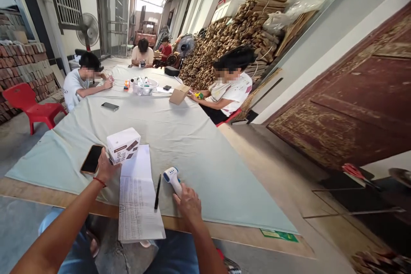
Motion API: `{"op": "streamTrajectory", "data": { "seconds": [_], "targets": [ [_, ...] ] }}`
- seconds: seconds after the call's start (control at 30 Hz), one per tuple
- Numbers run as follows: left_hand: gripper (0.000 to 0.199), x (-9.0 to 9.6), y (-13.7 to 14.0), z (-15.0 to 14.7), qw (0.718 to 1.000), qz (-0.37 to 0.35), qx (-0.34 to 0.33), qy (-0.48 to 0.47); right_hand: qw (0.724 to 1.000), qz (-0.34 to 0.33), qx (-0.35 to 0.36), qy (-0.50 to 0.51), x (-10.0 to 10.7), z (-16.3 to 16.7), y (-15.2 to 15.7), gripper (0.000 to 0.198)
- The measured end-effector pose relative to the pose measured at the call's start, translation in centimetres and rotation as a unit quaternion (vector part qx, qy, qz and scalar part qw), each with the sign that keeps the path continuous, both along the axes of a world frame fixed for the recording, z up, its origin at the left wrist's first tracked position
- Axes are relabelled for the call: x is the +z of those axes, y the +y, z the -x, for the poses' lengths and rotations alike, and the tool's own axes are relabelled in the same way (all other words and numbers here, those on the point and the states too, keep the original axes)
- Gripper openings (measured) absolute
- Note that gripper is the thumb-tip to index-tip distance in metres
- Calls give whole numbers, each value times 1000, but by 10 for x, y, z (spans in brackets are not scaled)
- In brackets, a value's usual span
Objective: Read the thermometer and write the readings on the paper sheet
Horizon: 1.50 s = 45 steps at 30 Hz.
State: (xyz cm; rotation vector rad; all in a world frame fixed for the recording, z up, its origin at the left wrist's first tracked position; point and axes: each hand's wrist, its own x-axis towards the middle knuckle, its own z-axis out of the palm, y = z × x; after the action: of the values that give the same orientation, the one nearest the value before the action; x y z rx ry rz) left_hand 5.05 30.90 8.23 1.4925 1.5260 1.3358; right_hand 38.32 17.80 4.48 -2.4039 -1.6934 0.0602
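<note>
My left hand (106,168), with a red string on its wrist, grips the lower left corner of a white box (123,143) with brown print. The box is at the top end of a long printed sheet (141,197), which hangs over the table's near edge. A smartphone (93,159) with a dark screen lies just left of that hand. My right hand (189,202) is closed around the handle of a white and blue infrared thermometer (173,179), its head pointing away from me. Between paper and thermometer lies a black pen (157,192).
A pale cloth covers the long table (224,188). Farther along are another phone (110,106), a clear basin (145,88) of bottles and a cardboard box (179,94). Several people sit around the table. A red chair (34,105) stands left; stacked firewood (224,38) is behind.
</note>
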Motion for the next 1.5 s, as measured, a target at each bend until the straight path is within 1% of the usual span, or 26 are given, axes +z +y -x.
{"op": "streamTrajectory", "data": {
  "seconds": [0.1, 0.13, 0.2, 0.27, 0.3, 0.33, 0.37, 0.4, 0.43, 0.5, 0.53, 0.57, 0.63, 0.7, 0.73, 0.83, 0.97, 1.17, 1.4, 1.5],
  "targets": [
    [72, -4, 17, -5, 998, 29, -33, -48, 1000, 16, 19, 14, 1, 3, 1, 46],
    [68, -4, 18, -4, 997, 31, -46, -59, 999, 19, 23, 21, 4, 4, 3, 49],
    [68, -4, 16, -2, 993, 31, -63, -91, 998, 34, 24, 47, 11, 6, 11, 57],
    [71, -5, 9, 0, 989, 26, -79, -124, 993, 58, 7, 103, 20, 7, 22, 64],
    [71, -6, 4, 0, 986, 27, -88, -139, 987, 67, -14, 144, 24, 8, 27, 64],
    [70, -7, -1, -1, 984, 29, -95, -149, 978, 64, -40, 193, 28, 11, 31, 62],
    [69, -9, -6, -2, 982, 35, -101, -157, 966, 41, -62, 249, 31, 14, 35, 58],
    [68, -11, -11, -3, 981, 41, -103, -158, 949, -3, -74, 308, 34, 20, 37, 54],
    [67, -14, -16, -5, 982, 47, -100, -152, 925, -62, -73, 367, 37, 28, 38, 51],
    [65, -18, -25, -8, 989, 44, -83, -117, 859, -183, -22, 478, 41, 51, 34, 47],
    [64, -19, -29, -8, 992, 38, -72, -92, 824, -201, 13, 529, 43, 65, 31, 44],
    [63, -19, -32, -9, 995, 31, -61, -67, 792, -188, 47, 580, 45, 79, 27, 39],
    [60, -20, -35, -9, 999, 16, -40, -19, 738, -121, 111, 654, 48, 105, 20, 31],
    [56, -20, -36, -9, 999, 4, -27, 22, 706, -81, 137, 691, 49, 126, 17, 29],
    [55, -20, -37, -9, 999, -3, -25, 34, 697, -74, 135, 700, 49, 133, 17, 29],
    [53, -24, -37, -9, 999, -22, -33, 31, 684, -74, 106, 718, 46, 145, 20, 34],
    [53, -29, -38, -9, 999, -23, -32, 12, 674, -71, 93, 730, 42, 146, 22, 37],
    [53, -29, -41, -8, 998, -24, -41, 48, 687, -52, 95, 718, 41, 142, 20, 39],
    [53, -28, -41, -8, 998, -24, -43, 40, 706, -77, 102, 696, 39, 148, 21, 40],
    [55, -27, -39, -8, 998, -14, -43, 35, 718, -101, 101, 681, 44, 147, 19, 41]
  ]
}}
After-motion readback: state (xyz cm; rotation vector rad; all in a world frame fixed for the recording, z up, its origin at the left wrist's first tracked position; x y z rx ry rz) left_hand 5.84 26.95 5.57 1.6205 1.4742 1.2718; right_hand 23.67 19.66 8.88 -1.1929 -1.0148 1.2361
